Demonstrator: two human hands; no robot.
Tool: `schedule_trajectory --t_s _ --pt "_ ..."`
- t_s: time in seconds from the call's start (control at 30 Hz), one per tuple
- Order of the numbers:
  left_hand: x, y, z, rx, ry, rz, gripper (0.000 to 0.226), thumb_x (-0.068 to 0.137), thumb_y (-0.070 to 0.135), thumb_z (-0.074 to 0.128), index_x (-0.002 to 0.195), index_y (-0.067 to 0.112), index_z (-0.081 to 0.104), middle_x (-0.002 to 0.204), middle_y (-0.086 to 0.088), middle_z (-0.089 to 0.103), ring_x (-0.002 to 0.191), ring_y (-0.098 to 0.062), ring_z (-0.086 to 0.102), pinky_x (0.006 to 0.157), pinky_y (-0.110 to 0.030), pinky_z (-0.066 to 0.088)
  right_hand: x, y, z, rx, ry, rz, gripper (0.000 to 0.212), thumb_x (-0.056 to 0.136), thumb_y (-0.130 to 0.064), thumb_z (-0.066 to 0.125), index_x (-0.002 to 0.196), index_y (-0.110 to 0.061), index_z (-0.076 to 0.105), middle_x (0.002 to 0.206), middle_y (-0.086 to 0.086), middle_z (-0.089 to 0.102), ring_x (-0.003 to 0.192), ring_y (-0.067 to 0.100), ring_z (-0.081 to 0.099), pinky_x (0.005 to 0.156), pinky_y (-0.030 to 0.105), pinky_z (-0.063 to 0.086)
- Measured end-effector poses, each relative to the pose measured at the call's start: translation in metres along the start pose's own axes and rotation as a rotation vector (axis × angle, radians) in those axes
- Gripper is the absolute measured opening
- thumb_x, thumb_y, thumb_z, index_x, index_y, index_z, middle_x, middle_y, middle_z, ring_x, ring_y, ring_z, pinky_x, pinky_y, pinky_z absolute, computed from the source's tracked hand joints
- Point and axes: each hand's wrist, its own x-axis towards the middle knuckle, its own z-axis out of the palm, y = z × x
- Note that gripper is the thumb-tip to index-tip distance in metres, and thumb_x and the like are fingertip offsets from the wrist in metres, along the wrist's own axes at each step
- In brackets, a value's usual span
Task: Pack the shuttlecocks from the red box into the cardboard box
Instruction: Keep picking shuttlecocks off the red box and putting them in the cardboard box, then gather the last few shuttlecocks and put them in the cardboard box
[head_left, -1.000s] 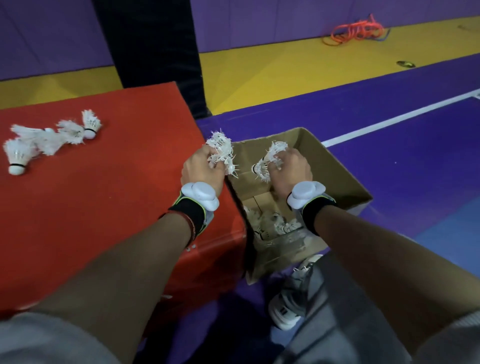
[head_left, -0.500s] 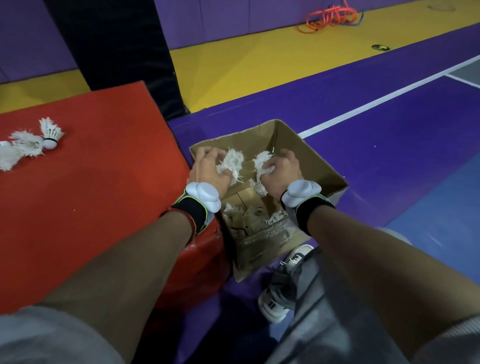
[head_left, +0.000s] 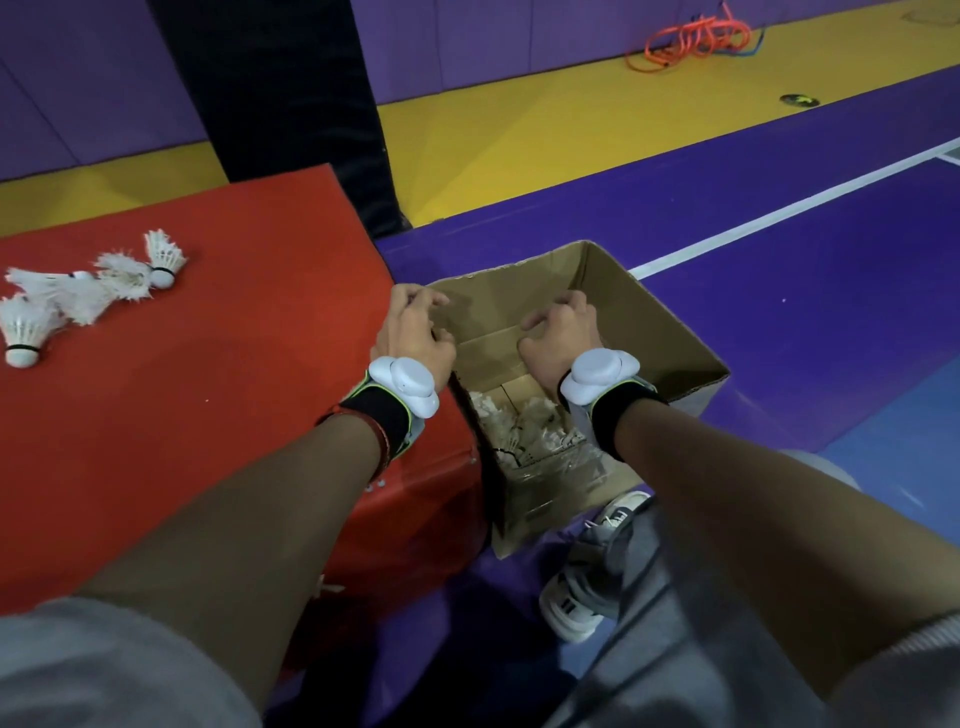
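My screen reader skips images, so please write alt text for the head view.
The left hand and right hand hover, loosely curled and empty, over an open cardboard box with shuttlecocks in its bottom. A few loose shuttlecocks lie on the red box.

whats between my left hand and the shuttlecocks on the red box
Nothing but the bare top of the red box separates the left hand from the shuttlecocks, seen in the head view.
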Motion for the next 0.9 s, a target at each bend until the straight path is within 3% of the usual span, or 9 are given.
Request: schedule_trajectory --t_s 0.27,0.5,0.7,0.9 --pt "-0.003 -0.051 -0.06 0.051 0.139 -0.129 0.035 0.079 0.007 0.051 0.102 0.032 0.06 0.115 0.017 0.048 0.084 -0.017 0.063 0.068 -0.04 0.055 -0.004 -0.077 0.03 0.026 -0.008 -0.156 0.023 0.085 -0.009 0.052 0.095 -0.017 0.072 0.132 0.008 0.045 0.122 0.029 0.041 0.091 0.025 0.034" --pt "-0.015 -0.11 -0.119 0.099 0.184 -0.195 0.035 0.081 0.005 0.049 0.107 0.026 0.06 0.12 0.011 0.047 0.082 -0.021 0.063 0.066 -0.041 0.056 -0.017 -0.145 0.078 0.059 -0.045 -0.298 0.023 0.083 -0.008 0.055 0.093 -0.02 0.073 0.131 0.007 0.048 0.12 0.029 0.046 0.099 0.028 0.037" --pt "-0.025 -0.152 -0.161 0.147 0.265 -0.304 0.035 0.084 0.005 0.046 0.112 0.022 0.06 0.124 0.005 0.049 0.084 -0.025 0.061 0.066 -0.036 0.05 -0.028 -0.199 0.113 0.057 -0.052 -0.4 0.022 0.083 -0.01 0.056 0.092 -0.021 0.072 0.127 0.002 0.049 0.116 0.024 0.046 0.081 0.024 0.035" --pt "-0.028 -0.201 -0.2 0.155 0.312 -0.391 0.037 0.082 0.004 0.048 0.111 0.022 0.061 0.123 0.003 0.05 0.09 -0.028 0.061 0.068 -0.035 0.046 -0.033 -0.246 0.15 0.066 -0.092 -0.468 0.021 0.082 -0.011 0.057 0.093 -0.023 0.071 0.125 0.0 0.051 0.117 0.022 0.046 0.083 0.02 0.032"
